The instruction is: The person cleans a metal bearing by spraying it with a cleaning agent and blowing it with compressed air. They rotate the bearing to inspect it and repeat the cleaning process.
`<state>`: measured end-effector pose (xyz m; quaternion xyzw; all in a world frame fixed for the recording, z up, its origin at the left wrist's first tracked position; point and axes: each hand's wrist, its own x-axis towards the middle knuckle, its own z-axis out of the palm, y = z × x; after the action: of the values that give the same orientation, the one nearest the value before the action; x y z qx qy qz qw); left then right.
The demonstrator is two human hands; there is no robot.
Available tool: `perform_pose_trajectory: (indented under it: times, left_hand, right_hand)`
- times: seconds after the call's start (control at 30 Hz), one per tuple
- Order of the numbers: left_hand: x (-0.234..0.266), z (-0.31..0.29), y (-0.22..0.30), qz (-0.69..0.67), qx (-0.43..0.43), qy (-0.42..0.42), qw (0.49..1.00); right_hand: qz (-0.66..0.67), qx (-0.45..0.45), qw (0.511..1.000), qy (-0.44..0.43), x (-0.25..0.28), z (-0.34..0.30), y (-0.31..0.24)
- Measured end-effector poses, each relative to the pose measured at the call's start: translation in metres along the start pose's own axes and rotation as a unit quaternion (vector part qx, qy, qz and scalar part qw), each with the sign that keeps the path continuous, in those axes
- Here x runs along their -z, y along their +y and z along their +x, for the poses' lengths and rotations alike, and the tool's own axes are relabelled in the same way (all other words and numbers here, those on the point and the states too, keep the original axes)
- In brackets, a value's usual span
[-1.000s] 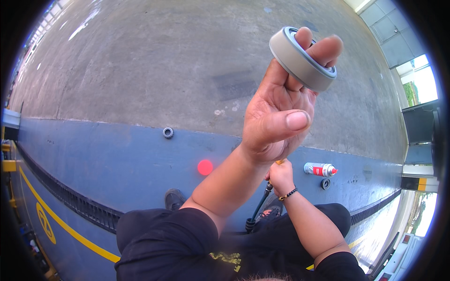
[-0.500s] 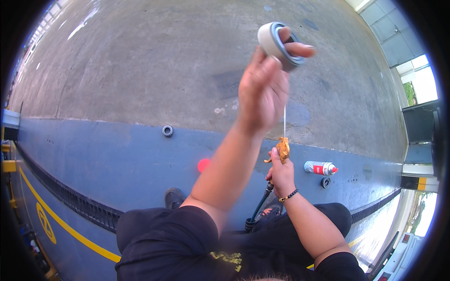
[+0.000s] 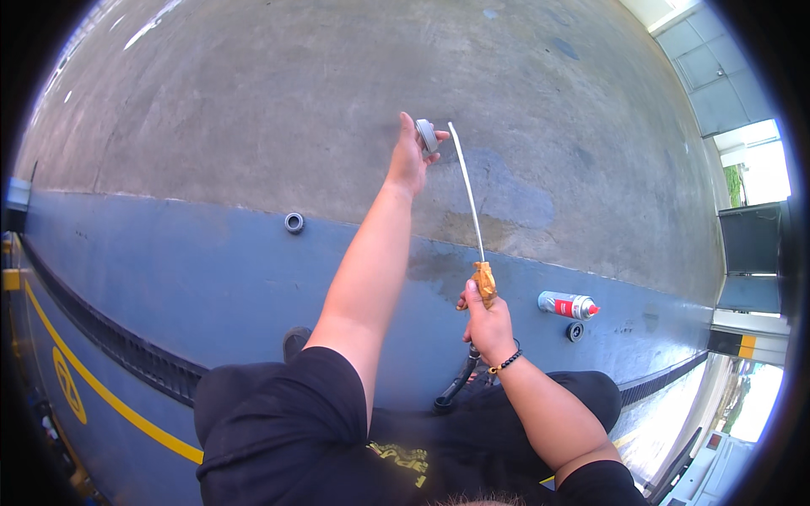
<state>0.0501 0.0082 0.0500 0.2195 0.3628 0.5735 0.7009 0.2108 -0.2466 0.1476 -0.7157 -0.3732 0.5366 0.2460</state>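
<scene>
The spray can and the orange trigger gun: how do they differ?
The spray can lies on its side on the blue floor; the trigger gun is held in the right hand. The can is short and thick; the gun carries a long, thin tube. The can is pale and red, the gun's body orange. Both are elongated.

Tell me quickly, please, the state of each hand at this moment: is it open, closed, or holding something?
Left hand: holding the grey ring.
Right hand: closed around the orange handle of the long-nozzled blow gun.
</scene>
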Motion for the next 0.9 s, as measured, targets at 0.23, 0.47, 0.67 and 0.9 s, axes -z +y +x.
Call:
perform_pose_trajectory:
  times: [0.23,0.47,0.67,0.9]
  left_hand:
    - [0.005,0.006,-0.015,0.078,0.010,-0.043,0.996]
    - [-0.007,0.007,-0.003,0.081,-0.016,-0.033,0.996]
    - [-0.008,0.009,0.007,0.096,-0.021,-0.033,0.995]
    - [-0.017,0.003,0.003,0.086,-0.047,-0.011,0.995]
  right_hand:
    - [-0.043,0.002,0.999,-0.015,-0.003,-0.005,0.012]
    - [-0.029,-0.035,0.999,-0.003,-0.004,-0.016,0.005]
    - [-0.023,-0.033,0.999,0.008,-0.001,-0.018,0.001]
    - [-0.035,-0.026,0.999,0.016,-0.002,-0.019,-0.001]
